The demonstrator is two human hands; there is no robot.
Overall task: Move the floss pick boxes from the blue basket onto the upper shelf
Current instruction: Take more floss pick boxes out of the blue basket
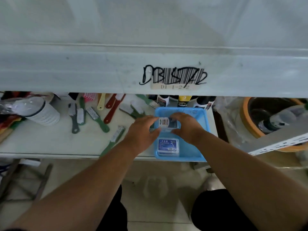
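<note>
- Step in hand: picking the far box (168,125) out of the basket (202,124) on the lower shelf (50,140)
- Left hand (143,130) and right hand (186,126) both in the basket, fingers closed on that box from either side
- Second box (168,145) lying untouched at the basket's near end
- Upper shelf (150,30) bare above
- Next, by judgement: lift clear of the rim, raise past the shelf lip, set down flat

Basket (202,117) on lower shelf (50,140), right of brushes (93,114), boxes (168,145) inside.
</note>
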